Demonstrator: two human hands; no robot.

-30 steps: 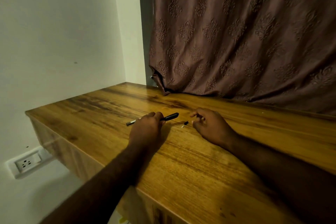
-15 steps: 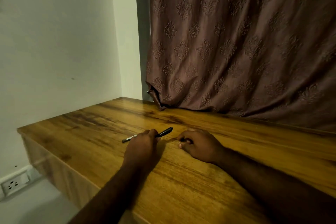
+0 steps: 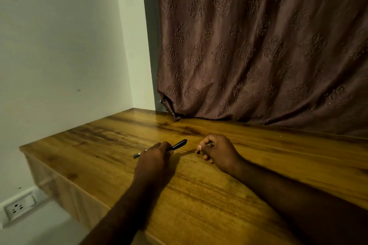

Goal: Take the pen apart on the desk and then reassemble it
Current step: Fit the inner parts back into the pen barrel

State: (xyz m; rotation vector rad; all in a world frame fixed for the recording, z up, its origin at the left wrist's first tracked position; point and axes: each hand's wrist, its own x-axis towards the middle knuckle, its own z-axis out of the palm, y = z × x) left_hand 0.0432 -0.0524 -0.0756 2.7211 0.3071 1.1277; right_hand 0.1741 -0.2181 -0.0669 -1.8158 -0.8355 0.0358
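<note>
Your pen [image 3: 175, 146] lies low over the desk [image 3: 199, 195] near the middle of the view, a dark slim barrel slanting from 8 o'clock up to 2 o'clock. Your left hand [image 3: 155, 157] is closed over its middle, so both ends stick out past your fingers, the paler tip [image 3: 137, 155] toward 8 o'clock. Just beside it, at 3 o'clock from the pen, your right hand [image 3: 217, 150] is curled shut, pinching a small dark piece [image 3: 198, 152] whose end peeks out below your fingers; what part it is cannot be told. The two hands are near each other but apart. This looks like mid-task, with one small part off the pen and held separately; whether you are still dismantling or starting to rebuild cannot be told. The next move likely calls for lining that small piece up with the open end of the barrel, steadily, as it could slip and roll. A curtain [image 3: 258, 45] hangs behind at 12 o'clock, a wall [image 3: 59, 45] at 10 o'clock.
</note>
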